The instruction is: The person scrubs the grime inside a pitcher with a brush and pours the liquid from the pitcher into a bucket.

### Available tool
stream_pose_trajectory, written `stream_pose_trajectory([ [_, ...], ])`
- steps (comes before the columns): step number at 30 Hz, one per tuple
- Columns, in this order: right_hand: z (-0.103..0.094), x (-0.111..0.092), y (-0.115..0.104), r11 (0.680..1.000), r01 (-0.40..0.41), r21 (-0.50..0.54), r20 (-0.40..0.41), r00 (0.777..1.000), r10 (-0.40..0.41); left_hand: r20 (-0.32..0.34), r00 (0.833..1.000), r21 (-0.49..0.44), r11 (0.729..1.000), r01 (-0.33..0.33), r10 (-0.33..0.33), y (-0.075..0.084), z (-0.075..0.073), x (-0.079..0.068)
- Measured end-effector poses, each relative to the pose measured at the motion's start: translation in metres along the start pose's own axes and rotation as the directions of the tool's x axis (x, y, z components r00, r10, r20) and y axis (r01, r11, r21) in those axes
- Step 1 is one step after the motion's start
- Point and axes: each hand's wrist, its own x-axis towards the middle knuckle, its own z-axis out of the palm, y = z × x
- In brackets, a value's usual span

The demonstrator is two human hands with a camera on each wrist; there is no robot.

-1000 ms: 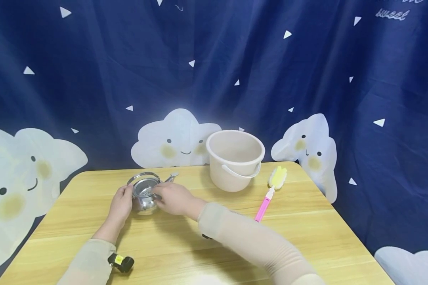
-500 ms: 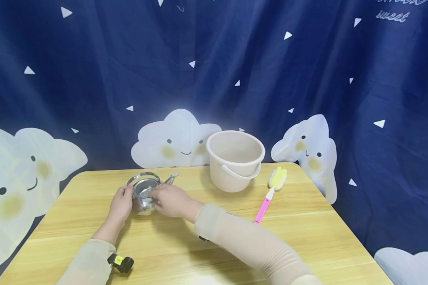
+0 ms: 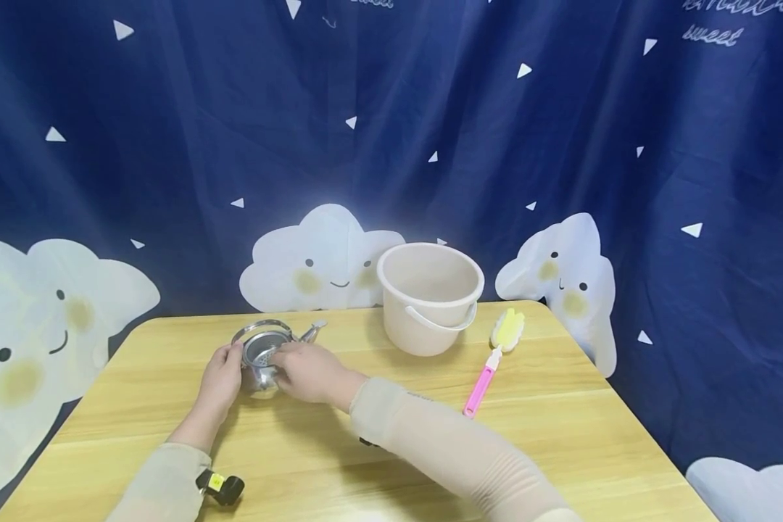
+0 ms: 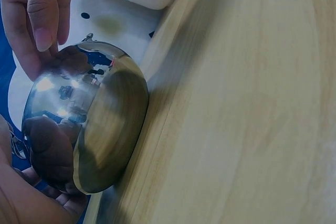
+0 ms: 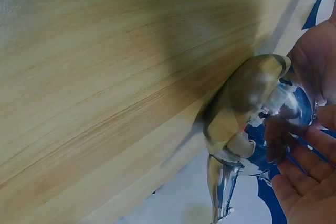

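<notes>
A small shiny metal teapot point(image 3: 259, 375) stands on the table's left side. Its arched handle is up and its spout points to the far right. Inside the uncovered mouth shows a perforated strainer point(image 3: 261, 357). My left hand point(image 3: 222, 375) grips the teapot's left side, fingers wrapped round the body point(image 4: 94, 124). From the right, my right hand point(image 3: 309, 371) reaches to the mouth; its fingertips touch the rim area. In the right wrist view several fingers of the right hand point(image 5: 310, 177) lie loosely extended beside the pot. Whether the thumb and index finger pinch the strainer is hidden.
A beige bucket point(image 3: 407, 330) with a white bail handle stands at the back of the wooden table point(image 3: 561, 435). Right of it lies a sponge brush point(image 3: 479, 388) with a pink handle and yellow-white head. A blue cloud-print curtain point(image 3: 391, 109) hangs behind.
My right hand has shifted slightly left and down along the teapot's mouth. The left hand and the teapot stay in place. The head view has tipped up a little.
</notes>
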Motion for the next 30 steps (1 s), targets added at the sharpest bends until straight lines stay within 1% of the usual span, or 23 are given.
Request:
stream_pose_trajectory([
  [2,0.000,0.000,-0.001,1.000,-0.004,-0.004,-0.003,1.000,0.004,0.002,1.000,0.003,1.000,0.000,0.000,0.000,0.000,-0.001],
  [8,-0.002,0.001,-0.003,1.000,-0.008,0.011,-0.008,1.000,0.009,-0.020,1.000,0.001,1.000,-0.007,0.007,0.002,0.000,-0.002],
  [14,-0.003,0.003,-0.005,1.000,-0.005,-0.004,-0.011,1.000,0.005,-0.018,1.000,-0.002,1.000,-0.011,0.011,0.002,0.000,-0.002],
  [23,0.001,0.009,-0.004,0.999,-0.047,-0.006,0.025,0.999,0.047,-0.027,1.000,-0.005,1.000,-0.010,0.010,0.001,0.001,-0.001],
  [30,0.000,0.011,-0.007,0.998,-0.055,-0.001,0.039,0.998,0.055,-0.029,1.000,-0.007,1.000,-0.009,0.009,0.001,0.001,-0.001],
])
